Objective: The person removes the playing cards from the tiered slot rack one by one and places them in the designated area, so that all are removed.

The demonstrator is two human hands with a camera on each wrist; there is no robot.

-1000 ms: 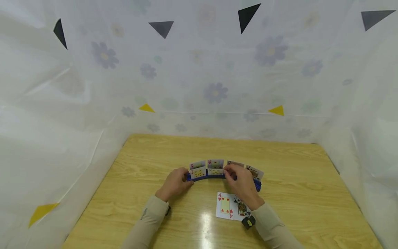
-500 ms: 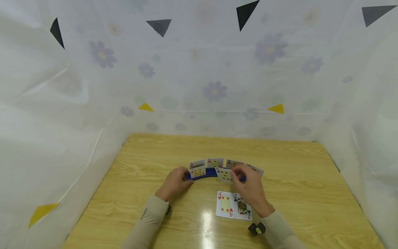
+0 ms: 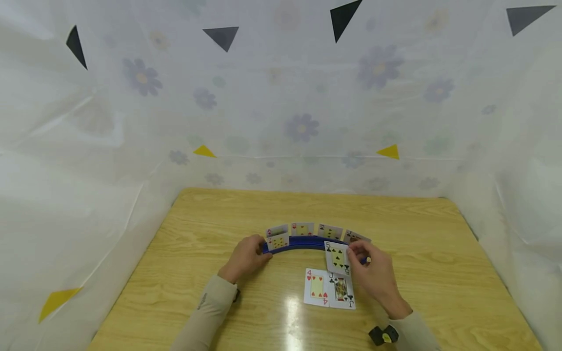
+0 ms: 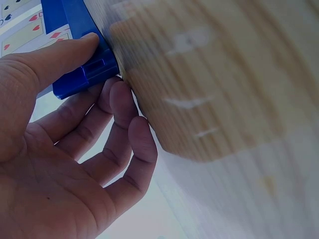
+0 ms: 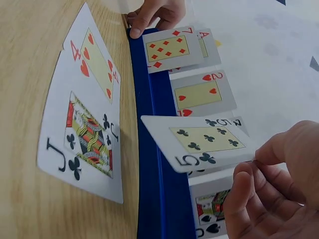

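The five of clubs (image 3: 337, 257) is off the counter, pinched at its right edge by the right hand (image 3: 375, 277), thumb and fingers (image 5: 249, 196) pressed together on the card. It hangs face up just in front of the blue card holder (image 3: 307, 242), above the far edge of two cards lying flat on the counter (image 3: 197, 273): the four of hearts (image 3: 317, 286) and, partly overlapping it on the right, the jack of clubs (image 3: 341, 291). A small black and yellow device (image 3: 383, 335) sits at the right wrist, nearest of all.

The left hand (image 3: 246, 258) grips the left end of the curved holder, thumb on top and fingers (image 4: 117, 99) curled under its blue edge. Standing in the holder are a seven of diamonds (image 5: 168, 48) in the front row at the left, and behind it a row with an ace (image 5: 208, 40), a two of hearts (image 5: 202, 93) and two more cards (image 3: 342, 234) towards the right that I cannot read clearly.

Beyond the counter hangs a white flowered sheet (image 3: 303, 129) with black and yellow triangles (image 3: 344, 17) stuck on it.
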